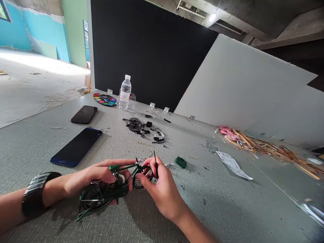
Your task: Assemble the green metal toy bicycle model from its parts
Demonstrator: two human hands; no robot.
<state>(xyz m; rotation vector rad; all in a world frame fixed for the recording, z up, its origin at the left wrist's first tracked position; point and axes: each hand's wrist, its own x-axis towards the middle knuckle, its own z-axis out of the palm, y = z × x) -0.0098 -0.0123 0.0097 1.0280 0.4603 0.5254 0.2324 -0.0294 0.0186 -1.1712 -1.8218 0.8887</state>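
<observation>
A green model bicycle [115, 192] lies on its side just above the grey table, its rear wheel toward me on the left. My left hand [101, 172] is wrapped round its frame near the seat, with fingers behind it. At the front wheel, my right hand [159, 185] pinches the bicycle's front end with thumb and fingers. A thin dark screwdriver-like tool [156, 165] sticks up from between the right fingers. Beyond the right hand lie a small green crate-like part [181, 162] and a small silver piece [169, 164].
Black model bicycle parts [135, 125] lie farther back, near a water bottle [125, 92] and a paint palette [105, 99]. Two phones, one blue-edged [77, 146] and one dark [84, 114], rest at left. An instruction sheet [233, 164] and wood scraps [265, 148] are at right.
</observation>
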